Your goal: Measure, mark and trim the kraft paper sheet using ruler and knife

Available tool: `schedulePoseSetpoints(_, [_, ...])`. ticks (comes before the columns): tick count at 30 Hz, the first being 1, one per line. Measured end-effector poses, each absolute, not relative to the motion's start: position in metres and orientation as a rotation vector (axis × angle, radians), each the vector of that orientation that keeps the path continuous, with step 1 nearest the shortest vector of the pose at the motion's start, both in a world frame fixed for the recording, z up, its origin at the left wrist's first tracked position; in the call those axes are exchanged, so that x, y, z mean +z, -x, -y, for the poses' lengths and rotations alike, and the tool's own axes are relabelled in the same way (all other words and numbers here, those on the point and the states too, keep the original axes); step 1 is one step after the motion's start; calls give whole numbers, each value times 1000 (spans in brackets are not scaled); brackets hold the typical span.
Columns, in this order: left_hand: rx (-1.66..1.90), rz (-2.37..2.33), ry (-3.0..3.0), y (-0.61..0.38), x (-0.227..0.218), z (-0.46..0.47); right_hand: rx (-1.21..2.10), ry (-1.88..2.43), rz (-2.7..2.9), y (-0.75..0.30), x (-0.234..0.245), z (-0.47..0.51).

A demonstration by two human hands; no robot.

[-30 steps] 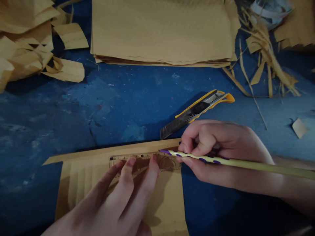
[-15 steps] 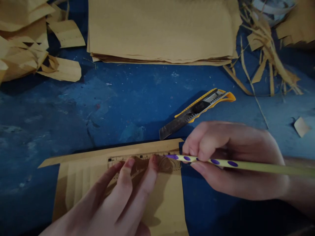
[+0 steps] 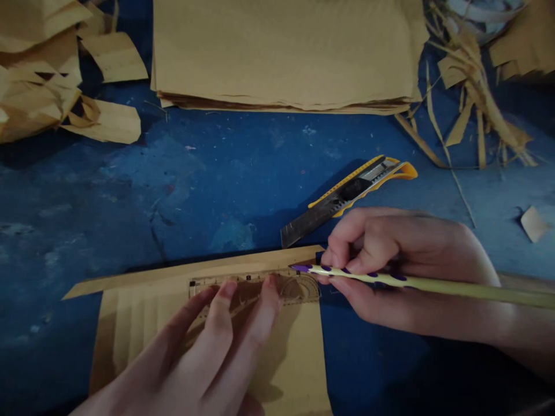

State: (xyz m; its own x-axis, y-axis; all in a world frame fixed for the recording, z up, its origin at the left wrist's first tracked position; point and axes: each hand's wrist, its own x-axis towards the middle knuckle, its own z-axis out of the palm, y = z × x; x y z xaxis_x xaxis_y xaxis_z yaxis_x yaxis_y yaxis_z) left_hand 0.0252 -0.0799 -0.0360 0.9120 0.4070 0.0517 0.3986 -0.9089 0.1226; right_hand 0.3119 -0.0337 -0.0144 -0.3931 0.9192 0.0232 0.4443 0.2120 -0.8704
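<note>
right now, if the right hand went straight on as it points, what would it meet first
Likely the clear ruler and the brown paper under it, just ahead of the right hand; they may already touch.

The pencil has moved right along the ruler. The right hand has shifted right too.

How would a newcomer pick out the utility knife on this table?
On the blue table, find the big brown paper stack at the top of the view. Between it and the right hand, the utility knife lies slanted. Its yellow edging and dark blade set it apart from the paper stack and spotted pencil.
</note>
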Motion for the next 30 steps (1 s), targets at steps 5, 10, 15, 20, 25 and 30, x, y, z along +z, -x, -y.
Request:
schedulePoseSetpoints(5, [114,-656,-2917,-24,-38,82,1120,1261,1960,-314,-12,33])
schedulePoseSetpoints(10, [162,-656,-2954,-27,-37,80,1126,1288,1935,-313,-12,33])
schedulePoseSetpoints(15, [164,-652,-2936,-25,-38,80,1127,1312,1926,-312,-13,33])
schedulePoseSetpoints(20, [127,-652,-2940,-23,-38,82,1132,1283,1957,-313,-13,32])
schedulePoseSetpoints(25, [135,-653,-2915,-22,-37,82,1155,1328,1898,-313,-13,34])
schedulePoseSetpoints(30, [122,-647,-2902,-21,-38,81,1165,1333,1898,-311,-13,33])
